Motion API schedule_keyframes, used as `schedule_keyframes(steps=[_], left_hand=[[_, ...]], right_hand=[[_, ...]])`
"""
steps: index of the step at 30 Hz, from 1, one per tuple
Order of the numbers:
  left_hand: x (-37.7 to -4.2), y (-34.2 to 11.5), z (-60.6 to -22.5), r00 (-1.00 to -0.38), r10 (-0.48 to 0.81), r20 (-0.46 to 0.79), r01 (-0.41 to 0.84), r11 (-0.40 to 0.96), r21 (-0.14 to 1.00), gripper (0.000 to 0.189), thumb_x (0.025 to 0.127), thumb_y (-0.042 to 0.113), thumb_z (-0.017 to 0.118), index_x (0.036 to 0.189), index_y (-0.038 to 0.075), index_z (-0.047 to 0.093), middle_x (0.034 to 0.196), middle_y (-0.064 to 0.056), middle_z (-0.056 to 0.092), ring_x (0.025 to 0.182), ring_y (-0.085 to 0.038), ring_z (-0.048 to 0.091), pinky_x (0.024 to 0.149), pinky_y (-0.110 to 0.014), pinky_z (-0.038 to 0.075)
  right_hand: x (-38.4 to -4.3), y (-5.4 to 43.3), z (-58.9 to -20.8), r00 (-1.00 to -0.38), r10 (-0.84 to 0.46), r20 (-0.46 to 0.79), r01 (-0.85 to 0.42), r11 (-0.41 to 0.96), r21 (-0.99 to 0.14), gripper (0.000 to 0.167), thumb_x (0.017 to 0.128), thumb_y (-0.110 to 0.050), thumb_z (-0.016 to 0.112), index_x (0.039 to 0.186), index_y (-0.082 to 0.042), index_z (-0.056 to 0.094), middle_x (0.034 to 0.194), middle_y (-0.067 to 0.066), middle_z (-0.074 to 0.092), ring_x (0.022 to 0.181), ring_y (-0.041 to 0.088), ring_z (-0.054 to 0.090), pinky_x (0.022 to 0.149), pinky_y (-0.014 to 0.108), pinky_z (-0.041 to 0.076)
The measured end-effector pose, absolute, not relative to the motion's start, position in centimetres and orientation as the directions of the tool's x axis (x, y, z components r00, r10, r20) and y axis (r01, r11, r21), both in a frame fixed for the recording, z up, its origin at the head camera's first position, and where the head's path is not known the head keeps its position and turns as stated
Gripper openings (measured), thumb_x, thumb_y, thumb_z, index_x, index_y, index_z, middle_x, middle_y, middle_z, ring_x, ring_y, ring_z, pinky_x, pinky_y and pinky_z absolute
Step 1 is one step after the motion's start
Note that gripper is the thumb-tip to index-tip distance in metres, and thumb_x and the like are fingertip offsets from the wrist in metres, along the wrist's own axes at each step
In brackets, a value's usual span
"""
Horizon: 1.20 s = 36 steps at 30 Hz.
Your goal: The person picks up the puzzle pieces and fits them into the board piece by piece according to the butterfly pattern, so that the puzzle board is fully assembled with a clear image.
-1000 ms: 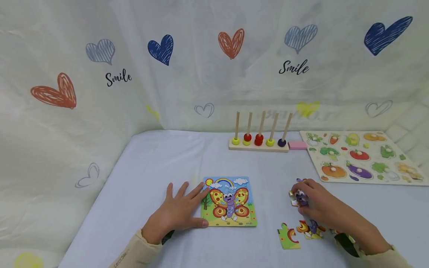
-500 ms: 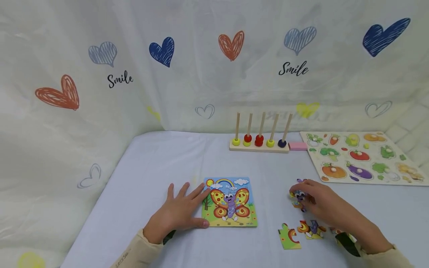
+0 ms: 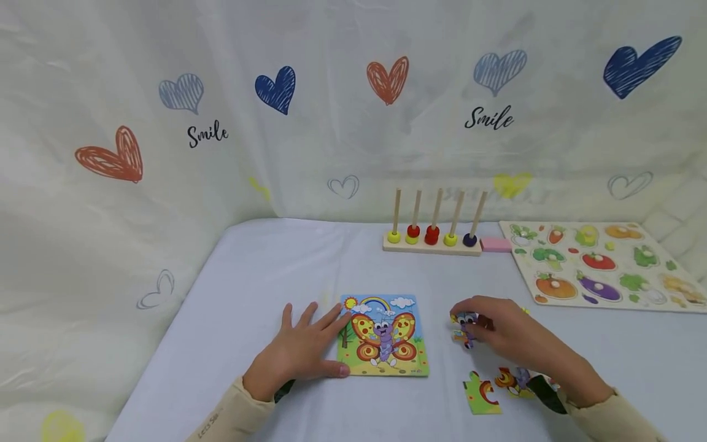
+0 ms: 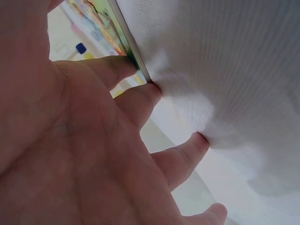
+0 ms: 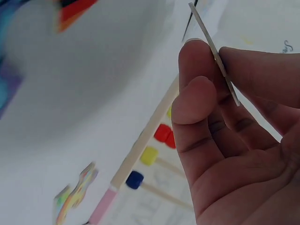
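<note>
The left hand (image 3: pixel 301 351), fingers spread and extended, touches the left edge of the square butterfly puzzle (image 3: pixel 384 342); the right hand (image 3: pixel 509 331), fingers curled, pinches a thin, flat jigsaw piece (image 3: pixel 460 336) between thumb and fingertips, right of the puzzle, over the white tablecloth (image 3: pixel 276 264). A wrinkled, heart-printed wall sheet (image 3: pixel 326 141) hangs at the far side, behind a wooden bead abacus (image 3: pixel 422 247).

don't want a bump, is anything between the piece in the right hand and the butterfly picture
Nothing visible: only white cloth shows between the puzzle piece in the right hand and the butterfly picture. The left hand touches the picture's opposite edge; the loose green piece lies off that line.
</note>
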<state>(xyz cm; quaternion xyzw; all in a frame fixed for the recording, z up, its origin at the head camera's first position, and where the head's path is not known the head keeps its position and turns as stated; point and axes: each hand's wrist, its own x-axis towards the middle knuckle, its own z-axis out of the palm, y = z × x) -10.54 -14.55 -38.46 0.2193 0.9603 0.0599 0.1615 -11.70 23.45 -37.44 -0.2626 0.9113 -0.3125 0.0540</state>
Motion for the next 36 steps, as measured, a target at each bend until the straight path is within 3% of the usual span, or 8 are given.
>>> schedule_keyframes(steps=[5, 15, 19, 26, 36], left_hand=[[-10.6, -14.5, -38.4, -0.848, 0.442, -0.291, 0.404, 0.896, 0.184, 0.098, 0.09, 0.067, 0.077, 0.169, 0.026, 0.037, 0.175, 0.002, 0.029, 0.158, -0.046, 0.024, 0.117, -0.081, 0.008], [-10.5, -14.5, -38.2, -0.854, 0.432, -0.292, 0.394, 0.901, 0.181, 0.104, 0.088, 0.069, 0.077, 0.17, 0.022, 0.033, 0.176, 0.004, 0.029, 0.158, -0.044, 0.025, 0.118, -0.08, 0.008], [-10.6, -14.5, -38.4, -0.855, 0.434, -0.284, 0.389, 0.899, 0.203, 0.106, 0.088, 0.067, 0.079, 0.17, 0.021, 0.032, 0.175, 0.003, 0.03, 0.157, -0.046, 0.025, 0.118, -0.08, 0.007], [-10.8, -14.6, -38.7, -0.839, 0.461, -0.288, 0.405, 0.884, 0.235, 0.088, 0.09, 0.063, 0.079, 0.163, 0.03, 0.044, 0.176, -0.003, 0.028, 0.156, -0.052, 0.022, 0.118, -0.08, 0.009], [-10.7, -14.6, -38.5, -0.835, 0.461, -0.299, 0.406, 0.884, 0.23, 0.088, 0.091, 0.064, 0.078, 0.165, 0.031, 0.042, 0.176, -0.002, 0.027, 0.157, -0.051, 0.021, 0.118, -0.08, 0.011]], right_hand=[[-11.9, 21.5, -37.1, -0.848, -0.53, 0.022, -0.424, 0.651, -0.629, 0.031, 0.098, -0.005, 0.077, 0.129, -0.008, 0.073, 0.118, -0.003, 0.072, 0.083, 0.009, 0.058, 0.073, 0.026, 0.054], [-12.9, 18.0, -36.8, -0.806, -0.592, 0.029, -0.459, 0.593, -0.661, 0.042, 0.1, -0.005, 0.076, 0.139, -0.005, 0.064, 0.104, -0.005, 0.07, 0.078, 0.01, 0.058, 0.068, 0.026, 0.053], [-13.1, 16.9, -36.7, -0.8, -0.599, 0.034, -0.457, 0.572, -0.682, 0.041, 0.1, -0.006, 0.076, 0.139, -0.003, 0.062, 0.1, -0.006, 0.069, 0.08, 0.011, 0.06, 0.07, 0.027, 0.054], [-13.8, 15.0, -36.8, -0.811, -0.586, 0.01, -0.425, 0.576, -0.698, 0.037, 0.1, -0.009, 0.076, 0.135, -0.002, 0.064, 0.098, -0.005, 0.069, 0.085, 0.013, 0.062, 0.074, 0.028, 0.056], [-14.3, 12.1, -37.2, -0.81, -0.585, -0.043, -0.391, 0.593, -0.703, 0.031, 0.101, -0.007, 0.074, 0.13, -0.004, 0.067, 0.1, -0.002, 0.07, 0.088, 0.014, 0.064, 0.074, 0.03, 0.058]])
